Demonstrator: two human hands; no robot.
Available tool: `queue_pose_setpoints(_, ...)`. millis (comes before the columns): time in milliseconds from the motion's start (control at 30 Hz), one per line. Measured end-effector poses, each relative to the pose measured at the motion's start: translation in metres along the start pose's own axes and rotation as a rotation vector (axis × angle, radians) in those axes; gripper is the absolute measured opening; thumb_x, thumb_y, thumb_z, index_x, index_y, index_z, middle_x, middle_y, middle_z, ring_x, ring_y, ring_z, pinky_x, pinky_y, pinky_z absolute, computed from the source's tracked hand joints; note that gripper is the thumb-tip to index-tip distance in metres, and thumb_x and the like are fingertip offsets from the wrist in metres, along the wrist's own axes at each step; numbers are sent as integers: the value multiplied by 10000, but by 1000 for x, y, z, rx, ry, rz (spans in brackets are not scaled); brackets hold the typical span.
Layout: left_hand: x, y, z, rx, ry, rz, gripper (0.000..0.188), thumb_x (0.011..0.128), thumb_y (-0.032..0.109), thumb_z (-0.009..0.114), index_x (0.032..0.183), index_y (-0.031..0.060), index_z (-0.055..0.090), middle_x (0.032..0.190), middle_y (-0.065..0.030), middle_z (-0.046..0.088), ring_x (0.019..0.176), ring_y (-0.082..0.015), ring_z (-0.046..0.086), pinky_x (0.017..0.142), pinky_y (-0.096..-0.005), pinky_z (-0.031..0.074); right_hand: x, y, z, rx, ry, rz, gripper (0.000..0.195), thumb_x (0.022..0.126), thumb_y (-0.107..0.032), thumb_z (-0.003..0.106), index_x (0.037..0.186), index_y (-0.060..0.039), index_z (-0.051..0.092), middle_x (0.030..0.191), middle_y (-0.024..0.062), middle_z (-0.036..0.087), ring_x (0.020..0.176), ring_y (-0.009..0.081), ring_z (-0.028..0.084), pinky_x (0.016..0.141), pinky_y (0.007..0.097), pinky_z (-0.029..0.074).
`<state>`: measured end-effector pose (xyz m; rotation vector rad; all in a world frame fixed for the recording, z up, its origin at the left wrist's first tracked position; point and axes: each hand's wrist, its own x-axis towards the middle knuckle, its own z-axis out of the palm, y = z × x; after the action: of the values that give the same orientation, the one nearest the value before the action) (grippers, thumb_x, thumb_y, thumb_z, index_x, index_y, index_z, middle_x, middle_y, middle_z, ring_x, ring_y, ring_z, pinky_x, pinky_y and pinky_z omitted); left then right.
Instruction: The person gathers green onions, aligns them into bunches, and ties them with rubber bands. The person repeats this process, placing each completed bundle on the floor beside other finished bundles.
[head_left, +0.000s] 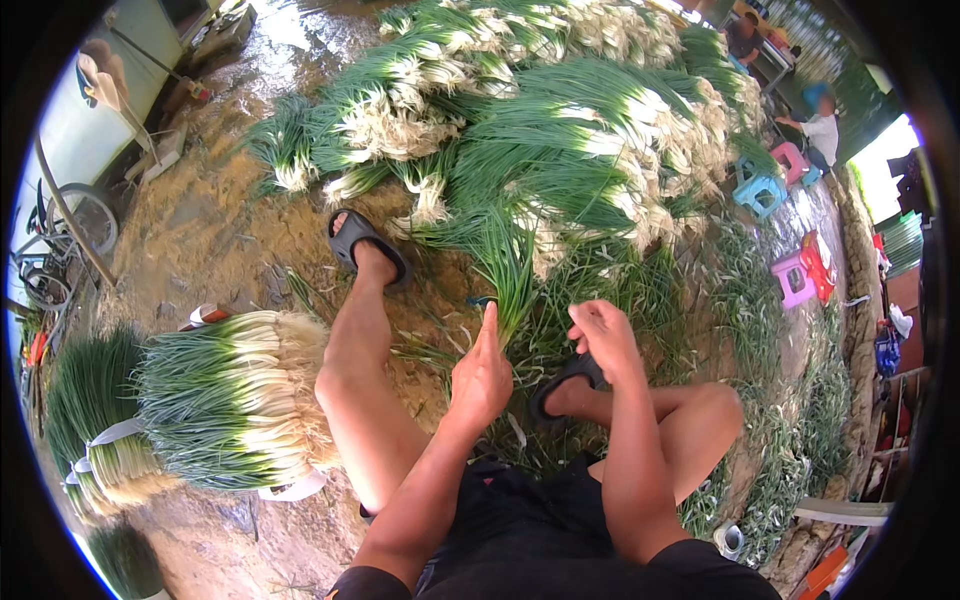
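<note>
My left hand (484, 382) is closed around a small bunch of green onions (511, 274). Its green leaves fan out away from me, and the hand hides the lower part. To the right, apart from the bunch, I hold up my right hand (609, 341) with its fingers curled. Whether anything small is pinched there cannot be made out. Trimmed leaves (622, 289) litter the ground beneath both hands. Beyond lies a large heap of green onions (555, 150), white roots and stems showing. Left of my leg, neatly stacked green onions (225, 405) lie with their roots toward me.
Tied bundles (112, 427) stand at the far left, with a bicycle (79, 217) behind. Pink stool (787, 277) and blue stool (759, 187) are on the right. A person (817, 127) sits at the upper right, another person (742, 37) farther back. The muddy floor (202, 202) looks wet.
</note>
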<state>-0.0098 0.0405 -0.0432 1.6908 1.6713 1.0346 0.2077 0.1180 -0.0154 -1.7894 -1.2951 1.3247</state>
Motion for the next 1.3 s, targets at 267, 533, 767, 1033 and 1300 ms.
queue_pose_setpoints(267,-2,5,5,91,-8,67,698,825,-66,526,1507,-26,384,1288,-299,608,1043,-452,657,825,-502,562,6,-24,86,66,49,-235,258,923,-191,735,875,26,603,675,65,633,598,128,617,553,324,492)
queue_pose_setpoints(533,4,20,6,-62,-34,-112,636,863,-41,486,1495,-22,412,1305,-301,604,1102,-470,635,887,-501,539,11,-3,82,777,209,-251,118,990,-89,672,969,-43,566,728,48,615,553,82,535,477,229,408)
queue_pose_setpoints(767,-4,-4,12,-953,8,-263,661,969,-11,484,1581,-16,238,1391,-183,570,1127,-323,656,952,-431,523,21,-6,6,866,444,-6,592,1059,-380,568,1482,-8,385,1261,152,613,1143,222,637,803,362,532)
queue_pose_setpoints(1033,4,0,3,-1133,58,-47,619,1100,193,441,1612,4,150,1480,-171,495,1294,-240,548,1079,-376,458,-75,12,85,325,-397,-278,357,1031,-118,619,1344,36,540,1094,84,673,921,114,639,796,273,535)
queue_pose_setpoints(1300,16,3,-34,-1749,-26,-481,325,1026,195,627,1272,13,517,986,-139,690,818,-245,697,744,-381,612,-96,36,56,-80,-404,-442,271,982,-38,641,1240,38,610,976,98,656,804,137,616,717,282,511)
